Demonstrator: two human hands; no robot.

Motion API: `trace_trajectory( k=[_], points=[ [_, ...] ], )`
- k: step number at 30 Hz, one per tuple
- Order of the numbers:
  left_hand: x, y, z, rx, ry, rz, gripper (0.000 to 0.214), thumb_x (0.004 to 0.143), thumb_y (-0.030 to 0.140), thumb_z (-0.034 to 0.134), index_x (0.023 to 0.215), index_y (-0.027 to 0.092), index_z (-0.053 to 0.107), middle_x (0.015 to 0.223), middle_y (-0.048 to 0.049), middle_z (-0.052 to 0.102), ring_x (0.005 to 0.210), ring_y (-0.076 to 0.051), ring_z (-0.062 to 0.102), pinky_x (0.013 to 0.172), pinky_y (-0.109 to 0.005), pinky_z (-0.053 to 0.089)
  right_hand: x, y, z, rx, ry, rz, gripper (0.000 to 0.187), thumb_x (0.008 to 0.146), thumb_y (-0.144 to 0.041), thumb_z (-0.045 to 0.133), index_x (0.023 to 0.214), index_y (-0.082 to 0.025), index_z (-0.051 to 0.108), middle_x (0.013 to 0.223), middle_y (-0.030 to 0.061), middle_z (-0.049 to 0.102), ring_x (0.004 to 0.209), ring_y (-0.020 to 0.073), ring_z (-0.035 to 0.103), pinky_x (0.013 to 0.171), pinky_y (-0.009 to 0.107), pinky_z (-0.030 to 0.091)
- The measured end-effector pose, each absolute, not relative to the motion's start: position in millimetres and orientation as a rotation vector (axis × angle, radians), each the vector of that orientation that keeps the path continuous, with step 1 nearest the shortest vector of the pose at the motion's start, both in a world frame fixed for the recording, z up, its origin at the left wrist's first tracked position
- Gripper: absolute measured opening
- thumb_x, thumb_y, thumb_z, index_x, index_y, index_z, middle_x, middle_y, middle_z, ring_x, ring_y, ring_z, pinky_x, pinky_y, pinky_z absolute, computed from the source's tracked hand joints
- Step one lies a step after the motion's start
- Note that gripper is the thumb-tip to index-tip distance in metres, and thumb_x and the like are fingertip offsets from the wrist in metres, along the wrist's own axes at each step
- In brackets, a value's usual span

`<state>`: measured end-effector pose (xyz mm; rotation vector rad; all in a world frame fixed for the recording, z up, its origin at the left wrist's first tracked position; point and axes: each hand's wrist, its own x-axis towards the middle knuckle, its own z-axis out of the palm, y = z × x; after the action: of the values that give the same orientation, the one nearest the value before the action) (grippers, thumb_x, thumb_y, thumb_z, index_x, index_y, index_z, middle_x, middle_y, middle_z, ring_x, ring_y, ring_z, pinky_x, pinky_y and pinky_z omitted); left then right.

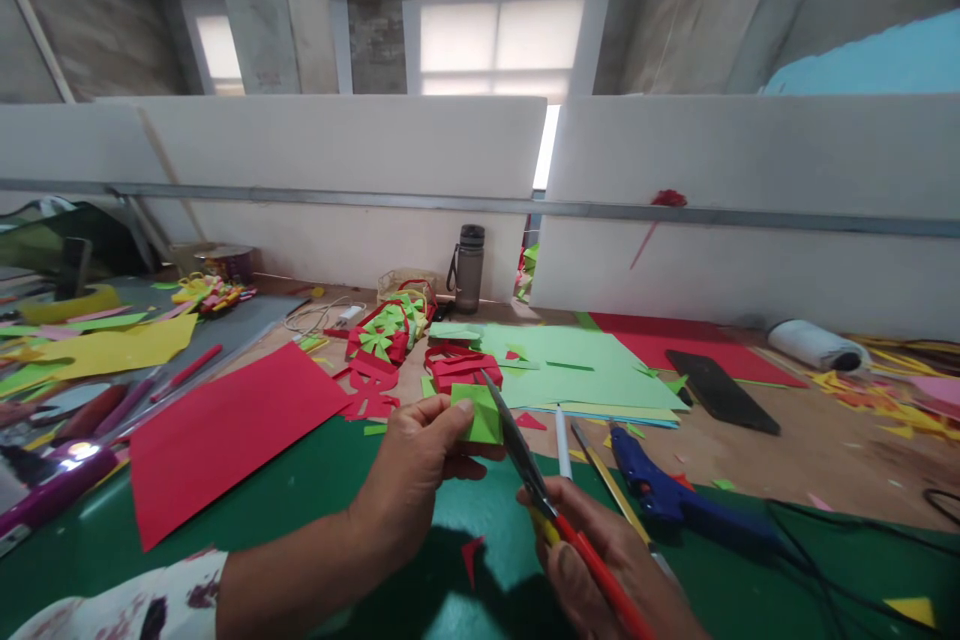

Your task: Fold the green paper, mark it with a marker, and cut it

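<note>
My left hand (416, 465) pinches a small folded green paper piece (480, 415) and holds it up above the green mat (300, 500). My right hand (600, 560) grips red-and-yellow-handled scissors (525, 465). Their dark blades point up and left, and the tips touch the green piece's right edge. A small red scrap (471, 558) lies on the mat below my hands.
A red paper sheet (225, 430) lies at left, with green sheets (577, 370) and red cutouts (457, 365) behind. A blue glue gun (667, 495), pens, a black phone (720, 390), a grey bottle (469, 268) and a white roll (814, 345) sit around. White partitions stand behind.
</note>
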<state>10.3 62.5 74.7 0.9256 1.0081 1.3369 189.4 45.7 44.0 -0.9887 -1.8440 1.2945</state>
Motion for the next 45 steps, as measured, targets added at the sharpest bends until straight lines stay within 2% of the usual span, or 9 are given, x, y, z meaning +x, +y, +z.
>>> trace_trajectory(
  k=[6, 12, 16, 25, 30, 41, 45],
  points=[
    [12, 62, 76, 0.91, 1.015, 1.338, 0.022, 0.078, 0.036, 0.061, 0.079, 0.013, 0.059, 0.073, -0.004, 0.063, 0.068, -0.019, 0.067, 0.056, -0.024, 0.047, 188, 45, 42, -0.997, -1.829, 1.273, 0.06, 0.076, -0.073, 0.041, 0.102, -0.02, 0.054, 0.062, -0.0037, 0.032, 0.052, 0.0102, 0.029, 0.045, 0.022, 0.03],
    [11, 61, 75, 0.92, 0.984, 1.34, 0.022, 0.079, 0.035, 0.061, 0.077, 0.014, 0.057, 0.069, -0.0014, 0.058, 0.067, -0.02, 0.067, 0.057, -0.025, 0.047, 189, 44, 37, -1.094, -1.796, 1.358, 0.063, 0.075, -0.073, 0.043, 0.107, -0.019, 0.049, 0.06, -0.0064, 0.027, 0.045, 0.0059, 0.02, 0.038, 0.019, 0.015],
    [11, 62, 75, 0.909, 0.959, 1.343, 0.022, 0.078, 0.035, 0.061, 0.073, 0.015, 0.053, 0.069, -0.0014, 0.058, 0.067, -0.02, 0.067, 0.057, -0.026, 0.047, 190, 45, 35, -1.061, -1.785, 1.373, 0.064, 0.075, -0.074, 0.042, 0.108, -0.019, 0.049, 0.064, -0.0051, 0.029, 0.047, 0.0056, 0.021, 0.039, 0.019, 0.018],
    [12, 59, 75, 0.912, 0.986, 1.316, 0.024, 0.078, 0.036, 0.061, 0.08, 0.012, 0.06, 0.081, -0.0069, 0.064, 0.067, -0.019, 0.067, 0.056, -0.024, 0.045, 190, 46, 37, -1.031, -1.81, 1.333, 0.058, 0.078, -0.07, 0.042, 0.104, -0.019, 0.05, 0.062, -0.0054, 0.028, 0.048, 0.0068, 0.022, 0.04, 0.019, 0.019],
    [12, 58, 74, 0.909, 1.026, 1.299, 0.026, 0.077, 0.038, 0.061, 0.078, 0.012, 0.06, 0.074, -0.0064, 0.064, 0.068, -0.02, 0.067, 0.055, -0.024, 0.044, 190, 45, 37, -1.053, -1.763, 1.416, 0.063, 0.077, -0.072, 0.043, 0.11, -0.019, 0.049, 0.056, -0.008, 0.021, 0.045, 0.0062, 0.019, 0.039, 0.019, 0.019],
    [11, 58, 77, 0.919, 1.049, 1.281, 0.025, 0.077, 0.038, 0.062, 0.075, 0.013, 0.06, 0.073, -0.0055, 0.063, 0.069, -0.02, 0.067, 0.056, -0.024, 0.044, 191, 45, 39, -1.084, -1.788, 1.402, 0.06, 0.078, -0.07, 0.043, 0.109, -0.019, 0.05, 0.056, -0.008, 0.02, 0.043, 0.0057, 0.017, 0.038, 0.02, 0.014],
    [11, 59, 76, 0.92, 1.059, 1.282, 0.026, 0.075, 0.038, 0.063, 0.074, 0.013, 0.059, 0.072, -0.0042, 0.062, 0.068, -0.02, 0.067, 0.056, -0.024, 0.044, 193, 47, 40, -1.087, -1.847, 1.317, 0.058, 0.079, -0.069, 0.041, 0.107, -0.019, 0.052, 0.057, -0.0066, 0.024, 0.045, 0.0067, 0.019, 0.039, 0.02, 0.016]
  ],
)
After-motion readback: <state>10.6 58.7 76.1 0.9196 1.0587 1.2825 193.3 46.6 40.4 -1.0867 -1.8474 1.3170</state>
